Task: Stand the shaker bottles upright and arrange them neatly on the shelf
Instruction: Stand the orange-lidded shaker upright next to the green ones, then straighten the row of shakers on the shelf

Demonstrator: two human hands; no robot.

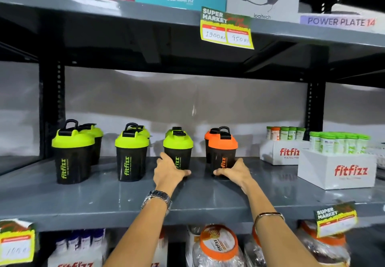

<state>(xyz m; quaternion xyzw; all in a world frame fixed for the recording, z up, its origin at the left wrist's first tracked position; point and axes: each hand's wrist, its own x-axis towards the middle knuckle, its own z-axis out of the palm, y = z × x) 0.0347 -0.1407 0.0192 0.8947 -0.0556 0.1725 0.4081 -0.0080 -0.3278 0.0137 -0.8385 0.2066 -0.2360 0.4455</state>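
From my head view, I face a grey metal shelf [104,196] with shaker bottles standing upright in four short rows running front to back. My left hand [168,169] wraps the base of the third green-lidded shaker [179,150], fingers [183,172] curled round its lower front, grasping it where it stands on the shelf. My right hand [235,170] grips the bottom of the orange-lidded shaker [222,152], thumb in front and the other fingers round the right side, clasped on it. Both bottles are upright and near each other, with a gap between them. A second green shaker sits just behind the one in my left hand, and a second orange one just behind the one in my right.

Further left stand the middle green shaker [131,154] and the leftmost green shaker [71,152], each with another behind it, all upright, logos facing me. To the right, well apart from the orange bottle, sit white fitfizz boxes [337,170] holding small tubes. A wristwatch [157,199] is on my left wrist, and a thin bracelet [268,215] on my right.
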